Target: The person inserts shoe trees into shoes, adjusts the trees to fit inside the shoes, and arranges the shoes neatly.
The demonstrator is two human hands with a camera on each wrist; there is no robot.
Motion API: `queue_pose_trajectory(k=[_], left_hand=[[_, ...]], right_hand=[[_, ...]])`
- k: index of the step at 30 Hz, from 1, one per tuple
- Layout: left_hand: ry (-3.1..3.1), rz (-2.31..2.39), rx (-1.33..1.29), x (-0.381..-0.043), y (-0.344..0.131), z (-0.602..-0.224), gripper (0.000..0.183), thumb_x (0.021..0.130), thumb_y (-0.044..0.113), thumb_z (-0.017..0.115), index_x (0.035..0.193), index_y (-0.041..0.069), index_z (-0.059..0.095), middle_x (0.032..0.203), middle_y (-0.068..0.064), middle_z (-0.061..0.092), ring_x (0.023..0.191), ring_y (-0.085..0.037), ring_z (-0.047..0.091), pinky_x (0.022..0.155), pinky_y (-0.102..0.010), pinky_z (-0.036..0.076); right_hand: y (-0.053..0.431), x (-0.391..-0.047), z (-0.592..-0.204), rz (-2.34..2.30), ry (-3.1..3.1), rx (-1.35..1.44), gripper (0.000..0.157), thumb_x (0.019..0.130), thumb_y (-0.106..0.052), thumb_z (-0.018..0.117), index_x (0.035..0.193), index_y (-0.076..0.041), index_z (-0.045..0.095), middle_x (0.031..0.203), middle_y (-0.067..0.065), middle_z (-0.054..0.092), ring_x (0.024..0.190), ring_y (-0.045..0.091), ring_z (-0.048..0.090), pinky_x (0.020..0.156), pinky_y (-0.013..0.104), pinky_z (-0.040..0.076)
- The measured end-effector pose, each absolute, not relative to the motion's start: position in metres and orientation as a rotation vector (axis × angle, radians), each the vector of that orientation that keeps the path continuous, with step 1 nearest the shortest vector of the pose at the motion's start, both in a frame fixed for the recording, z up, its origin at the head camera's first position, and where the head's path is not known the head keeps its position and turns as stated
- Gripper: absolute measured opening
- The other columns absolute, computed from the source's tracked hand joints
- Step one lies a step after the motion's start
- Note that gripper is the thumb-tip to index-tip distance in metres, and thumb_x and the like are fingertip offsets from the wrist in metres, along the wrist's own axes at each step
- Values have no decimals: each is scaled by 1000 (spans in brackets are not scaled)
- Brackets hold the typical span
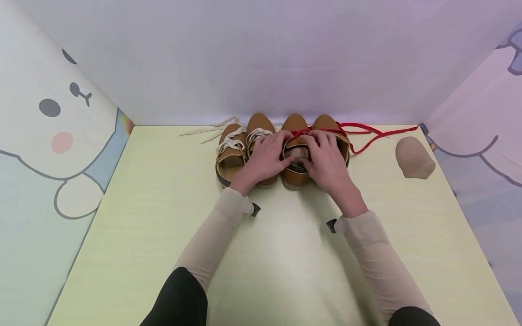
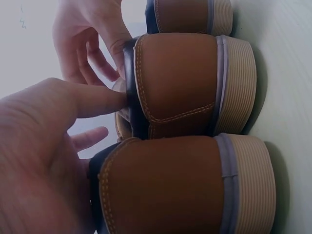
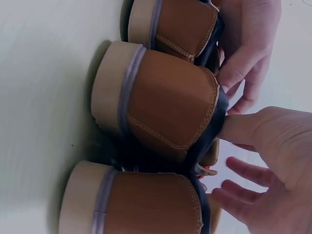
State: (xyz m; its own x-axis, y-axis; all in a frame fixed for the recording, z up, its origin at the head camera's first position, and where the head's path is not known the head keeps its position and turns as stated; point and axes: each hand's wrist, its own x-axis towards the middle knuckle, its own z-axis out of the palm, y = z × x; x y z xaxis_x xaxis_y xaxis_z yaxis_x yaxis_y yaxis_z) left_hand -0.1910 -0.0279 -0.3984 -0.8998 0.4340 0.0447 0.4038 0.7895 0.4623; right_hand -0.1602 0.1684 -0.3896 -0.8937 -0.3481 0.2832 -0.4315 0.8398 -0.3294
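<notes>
at the far edge of the table (image 1: pixel 122 253), the first shoe (image 1: pixel 229 159), second shoe (image 1: pixel 260 121), third shoe (image 1: pixel 296 178) and fourth shoe (image 1: pixel 325 121) (counted from the left, all brown) are set side by side, toes to the far wall (image 1: pixel 261 59). the third shoe is touched by both hands. by the left hand (image 1: pixel 267 156) its collar is met from the left — the thumb is pressed there, the fingers set apart from it. by the right hand (image 1: pixel 326 158) the collar is met from the right, the thumb likewise apart from the fingers; whether anything is pinched by either hand cannot be told. a pale piece (image 1: pixel 299 152) is seen inside the third shoe. white laces (image 1: pixel 231 144) are carried by the two left shoes; red laces (image 1: pixel 379 132) are trailed to the right of the fourth shoe — near a beige form (image 1: pixel 415 158) on the table.
</notes>
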Motion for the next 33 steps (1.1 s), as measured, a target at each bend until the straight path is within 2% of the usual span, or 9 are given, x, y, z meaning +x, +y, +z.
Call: queue_pose_trajectory(k=[4,8,13,21,33], left_hand=[[2905,731,696,-193,-28,-397,57,100,40,70,147,20,44,151,1,55,143,-21,50,121,-52,29],[2912,715,702,-193,-28,-396,55,99,41,70,145,21,47,150,1,56,143,-22,50,121,-52,29],[2933,677,681,-190,-25,-394,52,99,41,71,143,22,50,147,0,57,142,-25,51,119,-52,31],[2987,583,643,-189,-21,-395,48,98,40,71,140,24,53,146,0,58,137,-25,54,117,-53,34],[3078,501,655,-191,-17,-402,39,100,35,65,137,25,56,139,1,61,127,-23,60,112,-51,36]], right_hand=[[170,-163,-386,528,-2901,585,68,92,-21,81,149,-3,50,152,24,49,141,46,40,114,59,44],[170,-165,-383,519,-2977,549,71,93,-23,80,153,-3,47,155,23,46,141,46,40,108,60,49],[168,-164,-380,556,-3014,528,67,95,-21,78,152,-6,48,155,21,45,141,46,40,99,62,54],[166,-166,-384,545,-2970,558,61,95,-16,77,148,-2,51,150,25,48,137,48,39,104,60,51],[163,-171,-393,567,-2908,554,52,95,-15,77,141,0,59,144,22,52,132,47,41,109,58,45]])
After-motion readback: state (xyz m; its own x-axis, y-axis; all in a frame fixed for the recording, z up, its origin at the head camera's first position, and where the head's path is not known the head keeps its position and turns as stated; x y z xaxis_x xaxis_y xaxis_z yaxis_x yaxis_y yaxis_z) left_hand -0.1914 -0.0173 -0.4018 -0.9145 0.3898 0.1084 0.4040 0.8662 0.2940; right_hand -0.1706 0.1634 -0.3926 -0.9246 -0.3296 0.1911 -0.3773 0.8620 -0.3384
